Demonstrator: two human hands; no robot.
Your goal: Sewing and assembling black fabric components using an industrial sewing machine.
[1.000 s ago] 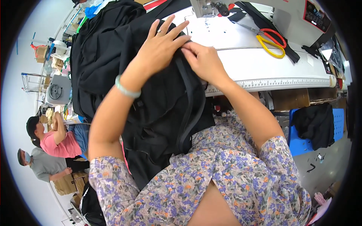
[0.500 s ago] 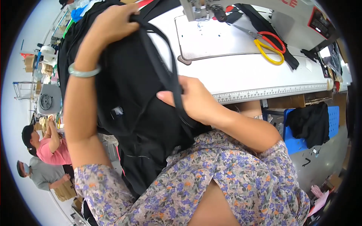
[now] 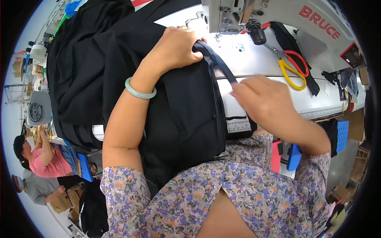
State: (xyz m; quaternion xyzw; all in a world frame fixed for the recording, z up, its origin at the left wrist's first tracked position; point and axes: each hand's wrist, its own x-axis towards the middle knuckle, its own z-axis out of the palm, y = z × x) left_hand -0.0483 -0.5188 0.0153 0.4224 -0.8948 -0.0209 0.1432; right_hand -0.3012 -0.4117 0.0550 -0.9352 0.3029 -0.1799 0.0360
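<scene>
Evidently, the black cloth lies in front of and to the left of the sewing machine, draped over the table edge toward the lap, probably so that the table bears part of its weight. Near the machine's needle end, the left hand is closed on the cloth's edge beside a narrow band, seemingly to anchor it. In front of the machine, the right hand curls at the band; it is blurred, so I cannot tell whether it grips, though the band's straight run suggests a pull. The scissors lie beside the machine's arm, likely for easy reach, well off the cloth.
</scene>
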